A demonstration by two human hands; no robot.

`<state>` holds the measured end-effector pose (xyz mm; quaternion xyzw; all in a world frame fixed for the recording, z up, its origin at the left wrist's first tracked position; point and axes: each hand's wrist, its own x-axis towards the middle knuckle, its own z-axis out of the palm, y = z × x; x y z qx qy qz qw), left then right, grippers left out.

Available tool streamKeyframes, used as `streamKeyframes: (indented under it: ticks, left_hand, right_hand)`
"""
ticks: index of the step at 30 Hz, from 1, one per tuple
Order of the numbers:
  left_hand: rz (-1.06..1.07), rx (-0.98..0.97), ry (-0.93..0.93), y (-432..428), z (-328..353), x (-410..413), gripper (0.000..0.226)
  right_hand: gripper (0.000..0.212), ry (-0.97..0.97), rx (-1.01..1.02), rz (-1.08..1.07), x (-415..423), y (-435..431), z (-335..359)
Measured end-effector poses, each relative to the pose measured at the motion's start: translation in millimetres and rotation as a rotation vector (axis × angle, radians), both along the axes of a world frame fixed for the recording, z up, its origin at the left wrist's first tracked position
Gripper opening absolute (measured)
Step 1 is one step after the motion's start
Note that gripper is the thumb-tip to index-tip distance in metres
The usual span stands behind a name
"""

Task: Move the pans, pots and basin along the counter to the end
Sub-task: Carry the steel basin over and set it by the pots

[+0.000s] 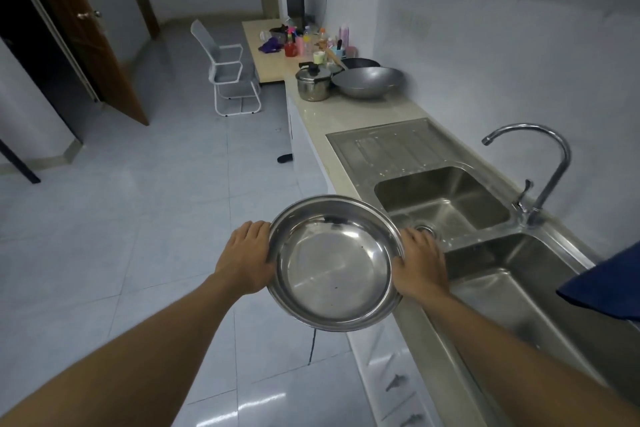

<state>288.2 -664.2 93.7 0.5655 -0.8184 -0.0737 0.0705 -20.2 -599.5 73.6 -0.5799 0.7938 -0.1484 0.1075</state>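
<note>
Basin (332, 263) of shiny steel hangs in the air at the near-left corner of the sink (446, 194), partly over the front edge of the worktop (346, 111) and partly over the floor. Its open side faces up, tipped a little toward my camera. From my feed, the left hand (247, 255) grips its left rim and the right hand (420, 263) grips its right rim. On each hand the fingers lie close together and curl round the outside of the rim, their tips hidden behind the metal. A few dark specks mark the basin's inner floor.

Beyond the sink's ribbed draining board, on the far stretch of worktop, a lidded steel pot (313, 83) stands just beside a grey wok (369, 81), and a dark pan (362, 62) sits behind the wok. Further past the sink, a lower table (266, 62) carries a crowd of bottles (301, 42) and cups. Their labels are too small and blurred for me to read.

At the back of the sink rises the tap (550, 191), its spout curving toward the far side. A blue cloth (609, 277) shows to the right of the sink at the picture's edge. Far left of the sink, a white chair (230, 73) stands on the floor.
</note>
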Motion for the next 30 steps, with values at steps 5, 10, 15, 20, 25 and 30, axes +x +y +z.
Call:
streamKeyframes:
  ticks: [5, 10, 15, 20, 25, 30]
  left_hand:
    - [-0.029, 0.01, 0.014, -70.1, -4.1, 14.0, 0.051]
    - [-0.08, 0.001, 0.015, -156.0, 3.7, 35.4, 0.051]
    - [-0.129, 0.022, 0.006, -237.3, 15.4, 60.5, 0.053]
    - [-0.156, 0.03, -0.006, -302.0, 12.7, 69.9, 0.052]
    - [-0.179, 0.034, 0.021, -371.8, 6.6, 59.6, 0.048]
    - [-0.237, 0.03, 0.014, -450.5, -3.0, 35.4, 0.06]
  right_hand:
    - [0.054, 0.021, -0.007, -0.015, 13.9, -63.8, -6.1]
    - [0.057, -0.008, -0.015, -0.056, 37.8, -138.2, -5.0]
    - [0.05, -0.015, -0.026, -0.106, 69.6, -205.0, -1.0]
    - [0.043, 0.007, -0.011, -0.131, 85.1, -258.2, 4.2]
    - [0.042, 0.032, -0.012, -0.158, 79.9, -316.4, 5.4]
    - [0.039, 0.022, -0.054, -0.182, 60.0, -392.8, -4.3]
